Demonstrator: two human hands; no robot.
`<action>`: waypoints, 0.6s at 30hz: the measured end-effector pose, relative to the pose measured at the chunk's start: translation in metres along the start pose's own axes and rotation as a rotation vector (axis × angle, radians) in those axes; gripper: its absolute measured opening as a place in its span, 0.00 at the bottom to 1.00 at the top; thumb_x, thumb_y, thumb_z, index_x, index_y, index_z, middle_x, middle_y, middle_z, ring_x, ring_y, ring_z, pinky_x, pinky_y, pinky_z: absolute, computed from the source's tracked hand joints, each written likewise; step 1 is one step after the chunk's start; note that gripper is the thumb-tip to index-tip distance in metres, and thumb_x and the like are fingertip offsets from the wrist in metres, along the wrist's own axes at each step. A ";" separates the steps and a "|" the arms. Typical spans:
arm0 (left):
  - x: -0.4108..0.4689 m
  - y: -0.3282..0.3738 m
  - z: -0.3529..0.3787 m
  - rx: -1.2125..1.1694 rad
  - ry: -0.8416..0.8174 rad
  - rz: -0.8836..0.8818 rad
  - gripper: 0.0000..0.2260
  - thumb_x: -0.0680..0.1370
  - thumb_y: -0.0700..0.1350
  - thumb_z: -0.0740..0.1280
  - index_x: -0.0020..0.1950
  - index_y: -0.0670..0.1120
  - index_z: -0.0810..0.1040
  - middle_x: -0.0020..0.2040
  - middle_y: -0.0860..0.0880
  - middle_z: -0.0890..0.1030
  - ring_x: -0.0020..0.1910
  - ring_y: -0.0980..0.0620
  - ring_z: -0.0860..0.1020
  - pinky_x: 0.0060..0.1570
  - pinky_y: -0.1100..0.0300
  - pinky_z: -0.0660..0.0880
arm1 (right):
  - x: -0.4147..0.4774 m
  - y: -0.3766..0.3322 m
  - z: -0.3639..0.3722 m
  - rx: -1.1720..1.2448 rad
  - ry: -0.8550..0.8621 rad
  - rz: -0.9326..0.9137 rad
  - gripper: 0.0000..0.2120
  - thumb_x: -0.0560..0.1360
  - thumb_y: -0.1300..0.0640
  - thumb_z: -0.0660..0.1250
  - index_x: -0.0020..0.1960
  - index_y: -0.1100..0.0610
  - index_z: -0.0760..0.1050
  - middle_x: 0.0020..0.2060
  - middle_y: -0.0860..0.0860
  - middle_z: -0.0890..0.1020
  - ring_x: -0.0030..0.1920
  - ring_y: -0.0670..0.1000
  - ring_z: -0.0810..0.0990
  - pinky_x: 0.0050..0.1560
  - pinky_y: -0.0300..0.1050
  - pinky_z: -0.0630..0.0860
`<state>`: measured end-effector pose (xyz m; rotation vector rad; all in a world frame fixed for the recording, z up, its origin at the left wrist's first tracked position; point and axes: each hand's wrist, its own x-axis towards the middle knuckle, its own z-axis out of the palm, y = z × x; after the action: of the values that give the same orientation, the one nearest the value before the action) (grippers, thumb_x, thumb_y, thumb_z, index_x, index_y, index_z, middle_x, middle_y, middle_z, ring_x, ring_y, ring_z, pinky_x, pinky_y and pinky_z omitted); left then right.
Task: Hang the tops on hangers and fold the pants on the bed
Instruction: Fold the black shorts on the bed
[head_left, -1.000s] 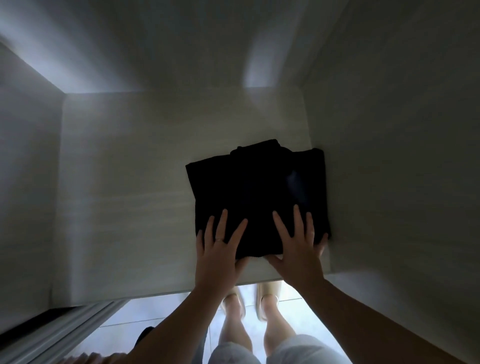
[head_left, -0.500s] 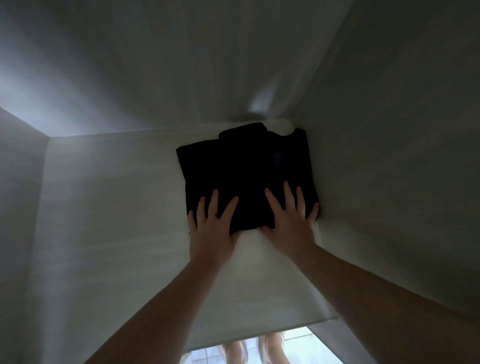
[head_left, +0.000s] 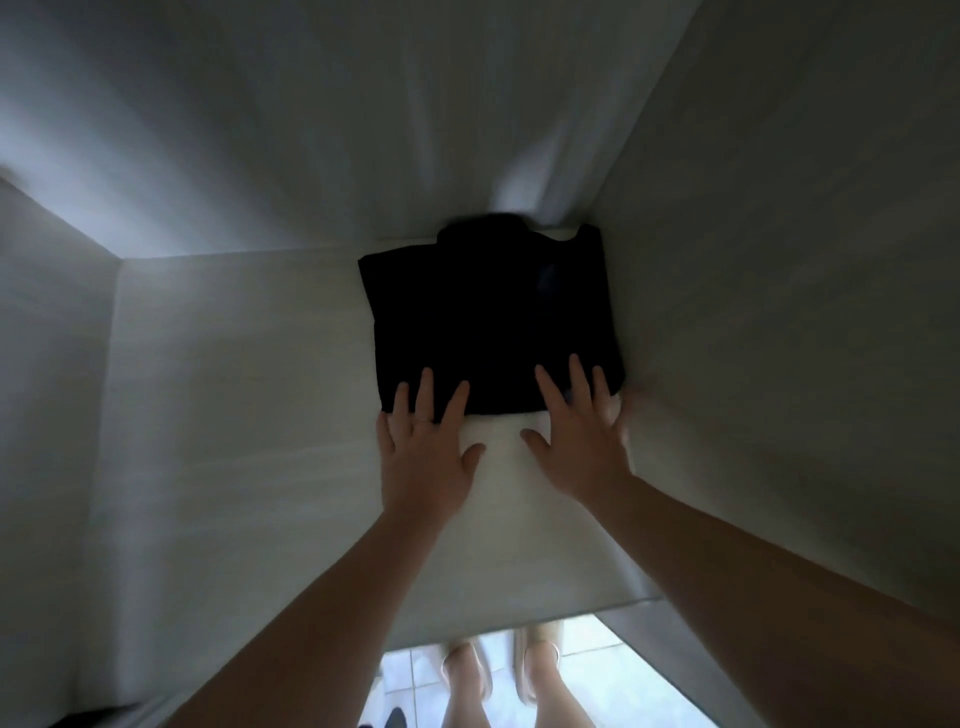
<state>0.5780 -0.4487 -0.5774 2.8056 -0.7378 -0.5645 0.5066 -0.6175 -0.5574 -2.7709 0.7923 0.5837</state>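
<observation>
A folded black garment (head_left: 488, 322) lies flat on a pale wardrobe shelf (head_left: 234, 415), pushed into the far right corner against the back and right walls. My left hand (head_left: 423, 447) rests flat with spread fingers, the fingertips on the garment's near left edge. My right hand (head_left: 579, 431) lies flat the same way, fingertips on the near right edge. Neither hand grips the cloth. The room is dim, so I cannot tell which kind of garment it is.
The shelf is boxed in by a left wall (head_left: 47, 415), a back wall (head_left: 311, 130) and a right wall (head_left: 779, 312). Below the shelf's front edge I see my legs and feet (head_left: 498, 675) on a light tiled floor.
Both hands have pushed the black garment deeper along the shelf until it sits at the back wall. My palms have slid off it; only fingertips touch it now.
</observation>
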 end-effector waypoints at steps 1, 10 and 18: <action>-0.013 0.002 -0.001 -0.011 -0.016 -0.008 0.32 0.81 0.62 0.58 0.82 0.59 0.47 0.82 0.48 0.40 0.81 0.42 0.41 0.77 0.42 0.46 | -0.012 -0.002 0.002 -0.004 -0.003 0.009 0.36 0.81 0.38 0.57 0.81 0.43 0.41 0.81 0.53 0.38 0.80 0.60 0.38 0.76 0.70 0.46; -0.143 0.012 -0.010 -0.038 -0.150 -0.096 0.30 0.82 0.65 0.52 0.82 0.60 0.46 0.82 0.49 0.38 0.81 0.43 0.39 0.77 0.41 0.44 | -0.133 -0.013 0.009 0.054 -0.065 0.018 0.35 0.82 0.37 0.54 0.82 0.44 0.42 0.81 0.51 0.39 0.81 0.58 0.39 0.75 0.69 0.44; -0.233 0.013 -0.037 -0.053 -0.111 -0.193 0.30 0.82 0.65 0.49 0.81 0.60 0.42 0.82 0.50 0.36 0.80 0.43 0.36 0.78 0.41 0.42 | -0.216 -0.011 -0.006 0.116 -0.044 -0.080 0.34 0.82 0.38 0.53 0.81 0.42 0.39 0.80 0.49 0.34 0.80 0.57 0.35 0.76 0.67 0.41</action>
<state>0.4007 -0.3390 -0.4670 2.8325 -0.4646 -0.7652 0.3461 -0.5103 -0.4589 -2.6609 0.6804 0.5639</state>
